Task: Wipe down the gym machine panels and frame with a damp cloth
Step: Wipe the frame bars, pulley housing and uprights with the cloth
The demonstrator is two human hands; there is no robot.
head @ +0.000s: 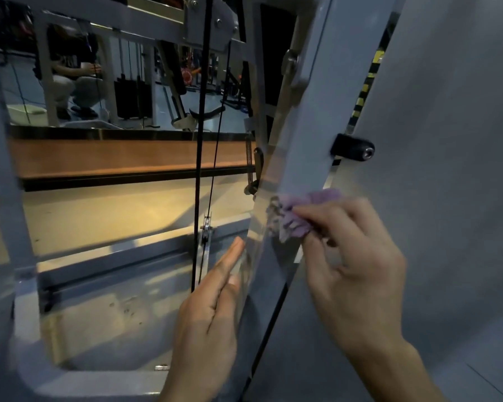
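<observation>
Where the grey upright post point(305, 158) of the machine runs from the lower centre up to the top right, I note its left edge is lined by a clear panel point(259, 227), blurred and reflective. Head view only. Left of that edge the frame opening is roomy: two black cables point(199, 140) hang down through it to a small pulley point(206, 227), with a grey cross-bar point(122, 250) below and the left frame member point(0, 169) well apart. Right of the post, a broad grey side panel point(447, 169) fills the view; a black knob point(353, 147) sits in the narrow gap between post and panel.

Right hand point(357, 265): fingers curled, pinching a bunched purple cloth point(296, 216) at the fingertips. The cloth is pressed against the post face, just below the knob, reaching to the post's left edge.

Left hand point(209, 320): fingers straight and together, holding nothing. Its fingertips point(237, 249) lie along the clear panel edge, just below the cloth; I cannot tell for certain whether they touch, given the blur.

A mirror point(99, 82) behind shows a crouching person.
</observation>
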